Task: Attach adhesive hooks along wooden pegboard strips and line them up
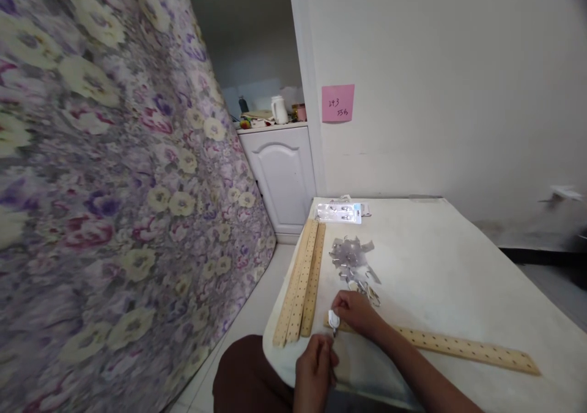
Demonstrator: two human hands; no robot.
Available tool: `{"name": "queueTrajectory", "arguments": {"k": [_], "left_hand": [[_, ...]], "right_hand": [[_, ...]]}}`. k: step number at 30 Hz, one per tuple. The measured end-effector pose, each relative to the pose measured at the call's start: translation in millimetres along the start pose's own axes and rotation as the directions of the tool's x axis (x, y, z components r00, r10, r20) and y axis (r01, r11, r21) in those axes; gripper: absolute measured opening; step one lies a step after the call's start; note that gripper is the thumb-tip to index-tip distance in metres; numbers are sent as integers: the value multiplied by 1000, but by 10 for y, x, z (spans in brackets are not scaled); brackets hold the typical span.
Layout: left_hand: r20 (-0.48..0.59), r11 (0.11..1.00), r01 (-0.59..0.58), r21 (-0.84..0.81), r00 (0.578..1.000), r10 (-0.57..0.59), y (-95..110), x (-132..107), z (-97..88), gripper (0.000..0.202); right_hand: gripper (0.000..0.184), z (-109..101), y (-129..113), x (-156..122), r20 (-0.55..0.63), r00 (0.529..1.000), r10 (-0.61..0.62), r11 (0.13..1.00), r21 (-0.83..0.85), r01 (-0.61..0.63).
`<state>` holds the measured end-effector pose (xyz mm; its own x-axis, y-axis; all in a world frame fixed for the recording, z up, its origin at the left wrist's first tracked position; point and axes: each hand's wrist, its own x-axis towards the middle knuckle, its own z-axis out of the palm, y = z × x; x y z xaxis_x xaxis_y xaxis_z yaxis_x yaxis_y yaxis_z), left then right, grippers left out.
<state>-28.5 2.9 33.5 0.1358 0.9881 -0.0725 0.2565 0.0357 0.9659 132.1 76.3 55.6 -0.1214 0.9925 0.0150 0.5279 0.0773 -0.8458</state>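
While the white table (435,260) spreads out before me, three perforated wooden strips (302,284) lie along its left side and a fourth strip (472,347) slants across its near part; the left hand (315,361) curls, around what I can't tell, and just beyond it the right hand (355,309) pinches a small white piece (334,320).

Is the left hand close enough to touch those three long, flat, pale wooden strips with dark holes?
Probably yes: the left hand is near the closer ends of the three wooden strips, and I see nothing in the way between hand and wood.
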Motion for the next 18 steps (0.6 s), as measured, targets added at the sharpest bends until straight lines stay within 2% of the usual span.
{"name": "queueTrajectory", "arguments": {"k": [3,5,18], "left_hand": [[-38,971,-122,208,990,132,96,-27,-46,31],[-40,951,-145,273,986,162,141,-31,-48,28],[-73,916,-141,376,981,181,57,60,15,23]], "right_hand": [[16,51,8,52,-2,1000,11,997,-78,-11],[16,77,21,62,-5,1000,19,993,-119,-19],[14,108,50,14,-41,998,53,974,-220,-61]]}}
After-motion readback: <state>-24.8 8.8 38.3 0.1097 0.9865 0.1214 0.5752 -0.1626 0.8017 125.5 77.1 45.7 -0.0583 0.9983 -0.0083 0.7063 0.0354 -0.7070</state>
